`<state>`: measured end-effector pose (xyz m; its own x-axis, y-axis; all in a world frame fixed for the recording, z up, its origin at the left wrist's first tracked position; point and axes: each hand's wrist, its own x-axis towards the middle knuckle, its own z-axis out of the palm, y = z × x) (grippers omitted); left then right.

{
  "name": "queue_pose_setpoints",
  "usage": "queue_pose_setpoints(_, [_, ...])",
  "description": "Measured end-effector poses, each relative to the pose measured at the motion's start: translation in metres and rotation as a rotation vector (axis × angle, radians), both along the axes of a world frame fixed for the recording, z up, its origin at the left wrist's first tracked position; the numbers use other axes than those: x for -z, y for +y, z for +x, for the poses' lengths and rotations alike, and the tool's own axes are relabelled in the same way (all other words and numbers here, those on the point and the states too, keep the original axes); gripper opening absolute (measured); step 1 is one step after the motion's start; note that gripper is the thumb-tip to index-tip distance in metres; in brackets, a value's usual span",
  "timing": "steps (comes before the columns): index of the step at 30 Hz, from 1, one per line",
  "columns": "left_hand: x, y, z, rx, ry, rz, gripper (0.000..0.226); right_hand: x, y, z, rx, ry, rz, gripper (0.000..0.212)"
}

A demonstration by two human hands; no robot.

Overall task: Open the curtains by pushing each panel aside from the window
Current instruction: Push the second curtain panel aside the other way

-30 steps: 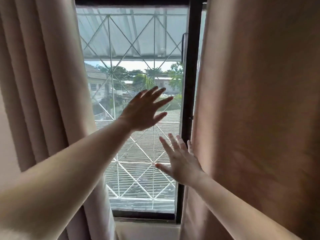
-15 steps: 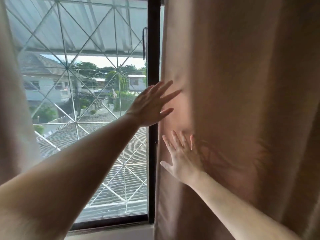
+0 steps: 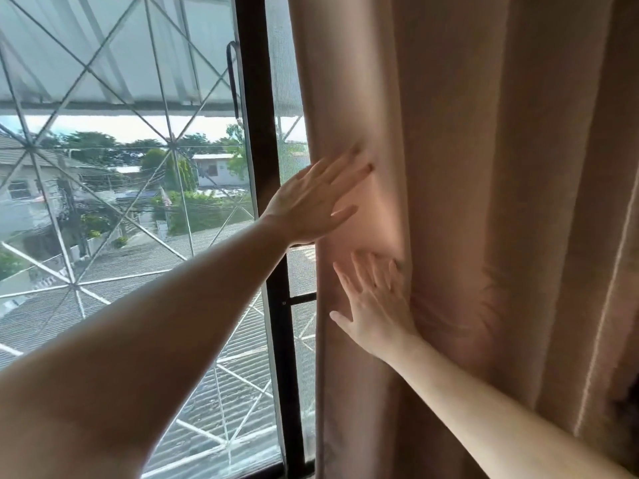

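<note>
Both hands lie flat with fingers spread, gripping nothing, pressed against the beige curtain panel (image 3: 484, 202) that hangs over the right half of the view. Left hand (image 3: 314, 202) sits near the panel's inner edge, just beside the dark window frame (image 3: 257, 133); right hand (image 3: 375, 305) presses below it, bunching the fabric into folds.

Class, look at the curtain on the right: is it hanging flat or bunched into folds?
Bunched. The curtain shows deep vertical folds, with creases where the left hand and right hand press flat on it.
</note>
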<state>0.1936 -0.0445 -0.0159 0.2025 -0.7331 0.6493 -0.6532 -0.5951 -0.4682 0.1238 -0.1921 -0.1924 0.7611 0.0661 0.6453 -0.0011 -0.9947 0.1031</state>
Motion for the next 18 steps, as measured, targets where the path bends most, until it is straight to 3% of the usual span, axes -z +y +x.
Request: queue_pose_setpoints(18, [0.001, -0.085, 0.031, 0.161, 0.066, -0.036, 0.071, -0.001, -0.059, -0.003, 0.269, -0.024, -0.008, 0.087])
